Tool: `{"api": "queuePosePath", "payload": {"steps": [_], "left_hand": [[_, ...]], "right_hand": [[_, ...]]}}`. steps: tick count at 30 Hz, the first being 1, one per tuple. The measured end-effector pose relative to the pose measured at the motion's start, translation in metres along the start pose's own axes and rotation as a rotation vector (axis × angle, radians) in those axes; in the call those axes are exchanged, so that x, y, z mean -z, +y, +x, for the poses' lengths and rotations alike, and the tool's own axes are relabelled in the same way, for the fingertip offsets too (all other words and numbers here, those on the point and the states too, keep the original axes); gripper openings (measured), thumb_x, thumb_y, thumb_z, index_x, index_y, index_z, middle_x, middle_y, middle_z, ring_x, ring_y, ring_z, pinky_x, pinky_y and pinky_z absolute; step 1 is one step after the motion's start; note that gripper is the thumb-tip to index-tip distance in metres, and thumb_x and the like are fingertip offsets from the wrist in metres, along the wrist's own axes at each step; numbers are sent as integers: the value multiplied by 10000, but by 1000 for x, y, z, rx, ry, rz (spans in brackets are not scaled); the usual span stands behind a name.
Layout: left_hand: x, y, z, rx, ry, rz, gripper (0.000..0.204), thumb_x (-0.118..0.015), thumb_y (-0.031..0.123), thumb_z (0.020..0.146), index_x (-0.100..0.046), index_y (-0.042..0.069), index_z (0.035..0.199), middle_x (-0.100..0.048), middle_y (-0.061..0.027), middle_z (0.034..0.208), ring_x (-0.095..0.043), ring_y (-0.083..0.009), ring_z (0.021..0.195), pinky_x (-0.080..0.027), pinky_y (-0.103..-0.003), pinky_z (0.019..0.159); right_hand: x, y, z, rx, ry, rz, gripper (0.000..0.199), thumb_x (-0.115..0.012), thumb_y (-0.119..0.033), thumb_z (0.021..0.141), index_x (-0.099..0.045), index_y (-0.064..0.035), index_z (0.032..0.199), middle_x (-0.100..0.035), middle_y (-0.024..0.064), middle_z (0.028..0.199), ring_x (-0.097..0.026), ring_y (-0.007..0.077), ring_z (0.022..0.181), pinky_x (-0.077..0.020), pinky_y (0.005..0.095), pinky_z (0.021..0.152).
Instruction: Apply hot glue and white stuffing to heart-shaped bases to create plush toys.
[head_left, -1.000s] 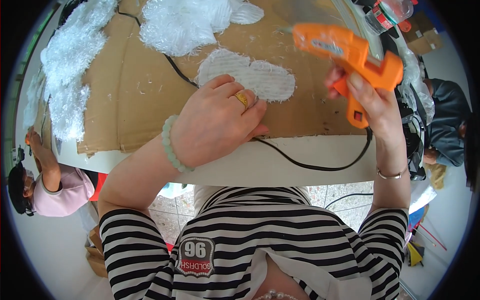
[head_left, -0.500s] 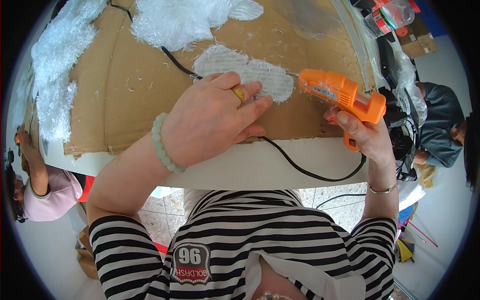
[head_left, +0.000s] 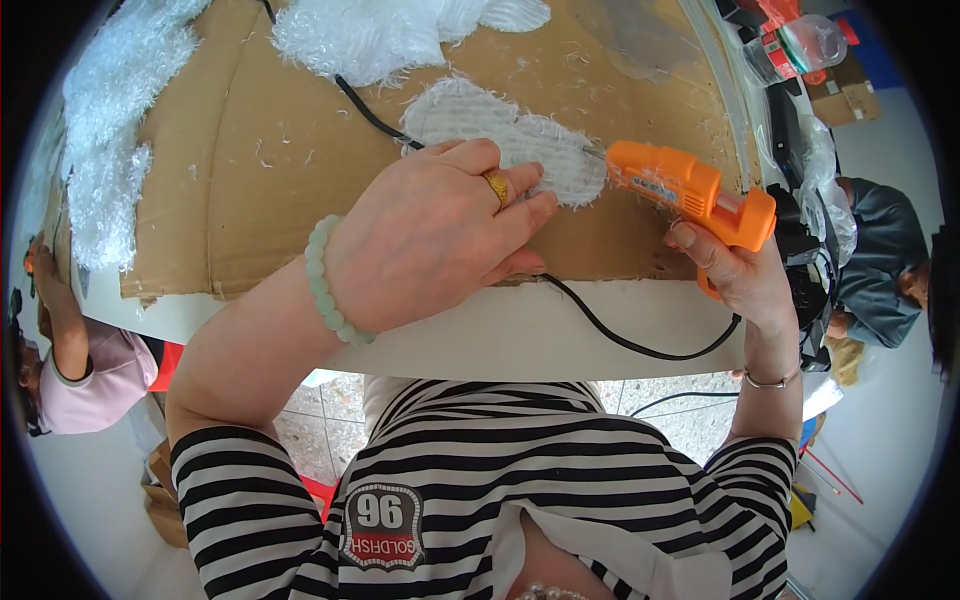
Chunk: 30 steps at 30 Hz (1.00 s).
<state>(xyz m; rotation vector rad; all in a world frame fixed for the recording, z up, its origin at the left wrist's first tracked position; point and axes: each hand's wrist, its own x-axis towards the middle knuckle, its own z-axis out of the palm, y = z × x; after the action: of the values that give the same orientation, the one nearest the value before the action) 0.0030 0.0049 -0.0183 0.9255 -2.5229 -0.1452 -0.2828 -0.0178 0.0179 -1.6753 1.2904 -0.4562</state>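
Patch [head_left: 520, 150] of white fuzzy fabric is pinned flat on the cardboard [head_left: 250, 180] near the tabletop's [head_left: 480, 335] front edge by spread left hand [head_left: 430, 235] fingers. Judged light, limp, best held at edges. Glue gun [head_left: 690, 190] is gripped in the right hand [head_left: 735, 275], nozzle at the patch.

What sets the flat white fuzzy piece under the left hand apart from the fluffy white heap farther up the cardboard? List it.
The flat piece lies thin, with a woven face showing; the fluffy heap is thick and shaggy. The left hand presses the flat piece; nothing touches the heap. Both are white and lie on the cardboard.
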Motion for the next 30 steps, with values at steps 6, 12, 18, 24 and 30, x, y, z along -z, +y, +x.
{"api": "queuePosePath", "payload": {"steps": [6, 12, 18, 24, 30], "left_hand": [[-4, 0, -2, -8, 88, -22, 342, -689, 274, 713, -608, 41, 949, -647, -66, 919, -552, -210, 720, -485, -322, 628], [3, 2, -2, 33, -10, -52, 406, -745, 215, 650, -616, 46, 996, -627, -60, 919, -597, -245, 791, -493, -327, 663], [-3, -1, -3, -9, 115, -33, 287, -690, 263, 718, -623, 33, 877, -589, -64, 760, -564, -213, 692, -470, -324, 647], [-1, -3, -5, -9, 102, -41, 290, -689, 270, 723, -623, 24, 862, -580, -66, 714, -572, -223, 677, -469, -329, 642], [0, -3, -5, -8, 92, -34, 291, -690, 278, 722, -617, 23, 841, -566, -68, 680, -573, -226, 664, -467, -338, 621]], "right_hand": [[-2, -3, 4, 56, 14, -126, 250, -676, -191, 847, -609, -9, 1005, -527, -40, 729, -431, 51, 640, -356, 209, 554], [-5, -7, 12, 99, 26, -189, 284, -714, -231, 810, -619, -20, 973, -555, -6, 659, -479, 67, 588, -415, 230, 544], [-9, -21, 14, 29, -17, -158, 259, -712, -207, 809, -608, -12, 945, -564, -8, 677, -490, 64, 594, -422, 230, 545], [-12, -25, 15, 53, -7, -172, 237, -710, -180, 805, -597, -10, 924, -553, -1, 637, -487, 70, 565, -420, 235, 531], [-16, -19, 22, 173, -8, -270, 225, -712, -187, 801, -587, -7, 850, -533, 11, 605, -477, 88, 543, -403, 256, 507]]}}
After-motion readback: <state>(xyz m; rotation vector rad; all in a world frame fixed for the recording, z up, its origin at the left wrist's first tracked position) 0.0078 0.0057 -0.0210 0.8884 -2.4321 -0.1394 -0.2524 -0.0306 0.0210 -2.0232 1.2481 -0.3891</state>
